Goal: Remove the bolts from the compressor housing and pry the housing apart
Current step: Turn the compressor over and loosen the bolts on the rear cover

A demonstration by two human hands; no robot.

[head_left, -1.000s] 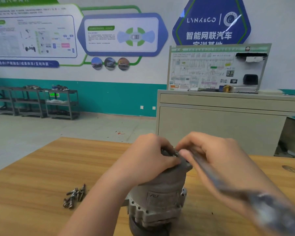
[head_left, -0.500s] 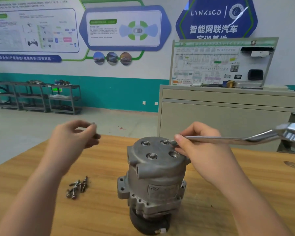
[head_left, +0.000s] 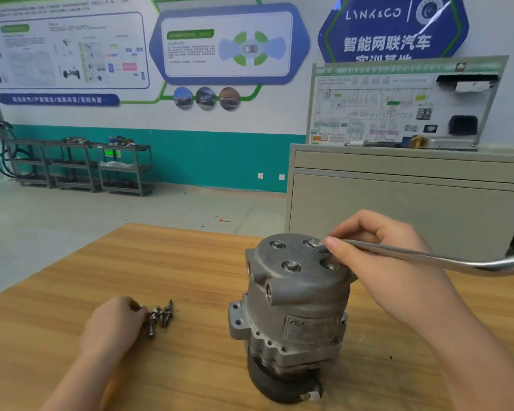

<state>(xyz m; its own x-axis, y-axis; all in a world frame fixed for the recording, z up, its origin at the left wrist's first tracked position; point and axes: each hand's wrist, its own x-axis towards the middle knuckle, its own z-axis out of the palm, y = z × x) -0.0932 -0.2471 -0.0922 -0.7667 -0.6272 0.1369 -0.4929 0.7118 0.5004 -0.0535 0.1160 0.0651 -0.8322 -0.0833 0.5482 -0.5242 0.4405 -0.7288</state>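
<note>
The compressor housing (head_left: 294,304) stood upright on the table (head_left: 72,292) while my right hand (head_left: 389,262) pinched the wrench (head_left: 428,256) onto a top bolt (head_left: 310,242) for leverage, and my left hand (head_left: 113,324), fingers curled, rested at the loose bolts (head_left: 159,317), grouping them.

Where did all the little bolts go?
In the head view, the loose bolts lie in a small pile on the wooden table, left of the compressor, right at the fingertips of the left hand.
</note>
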